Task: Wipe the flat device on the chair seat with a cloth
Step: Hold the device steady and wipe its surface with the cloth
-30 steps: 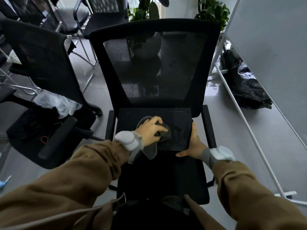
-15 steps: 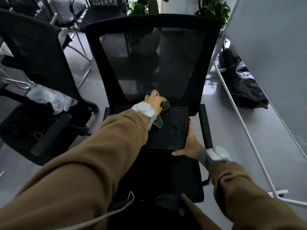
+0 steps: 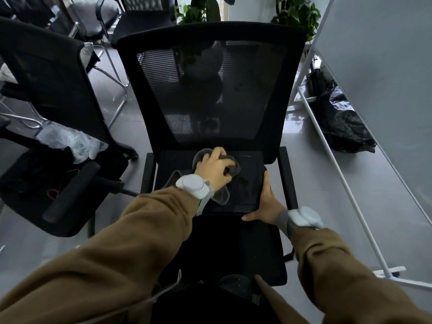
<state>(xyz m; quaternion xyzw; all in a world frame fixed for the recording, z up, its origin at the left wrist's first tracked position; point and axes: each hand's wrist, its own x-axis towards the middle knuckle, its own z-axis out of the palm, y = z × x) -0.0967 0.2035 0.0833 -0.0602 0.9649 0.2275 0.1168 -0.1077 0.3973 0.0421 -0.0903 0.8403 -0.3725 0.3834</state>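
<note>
A flat black device (image 3: 247, 183) lies on the seat of a black mesh-backed office chair (image 3: 233, 244), up against the backrest. My left hand (image 3: 214, 170) presses a bunched grey cloth (image 3: 230, 168) onto the device's far middle part, and a loose end of the cloth trails toward my wrist. My right hand (image 3: 265, 206) rests flat along the device's near right edge and corner, thumb along the front edge, steadying it. The cloth and my left forearm hide much of the device's left half.
Another black chair (image 3: 46, 94) stands close on the left with crumpled clear plastic (image 3: 70, 141) on its seat. A white board on a white frame (image 3: 350, 183) runs along the right, with a black bag (image 3: 339, 122) on the floor behind it. Potted plants (image 3: 294, 12) stand behind the chair.
My left hand swept the cloth from the device's near middle up to its far edge, then came back slightly toward me. My right hand stayed on the device's right edge.
</note>
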